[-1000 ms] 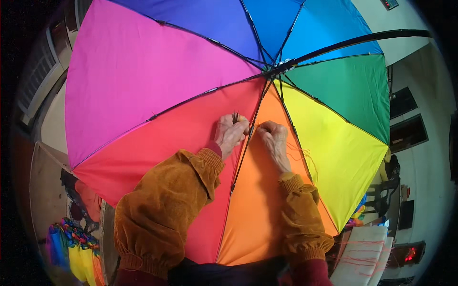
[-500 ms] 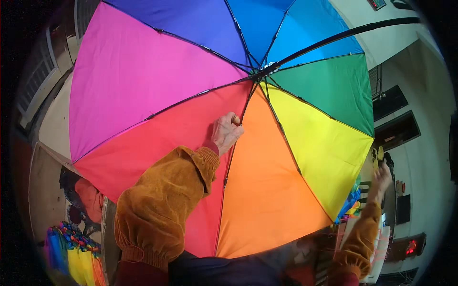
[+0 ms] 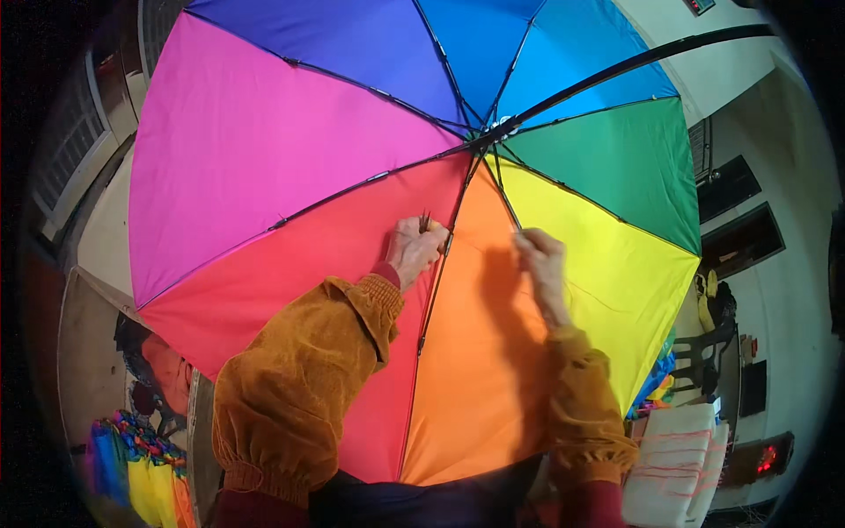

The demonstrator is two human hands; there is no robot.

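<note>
An open umbrella (image 3: 493, 370) with rainbow-coloured panels fills the view, its inner side and dark ribs toward me. My left hand (image 3: 418, 249) is closed at the rib (image 3: 451, 224) between the red and orange panels, fingertips pinching there. Small dark pointed tips (image 3: 425, 220) stick up from its fingers; what they belong to is hidden. My right hand (image 3: 541, 264), slightly blurred, is closed near the rib between orange and yellow. A thin reddish thread (image 3: 603, 302) trails over the yellow panel beside it and seems to come from its fingers.
The black umbrella shaft (image 3: 634, 63) reaches to the upper right. Folded rainbow fabric (image 3: 145, 471) hangs at the lower left. White blocks (image 3: 673, 462) with red threads across them stand at the lower right, near a dark chair (image 3: 700, 356).
My right hand has come in from the far right to the middle of the umbrella. My left hand stays at the rib; dark tips now show above its fingers.
</note>
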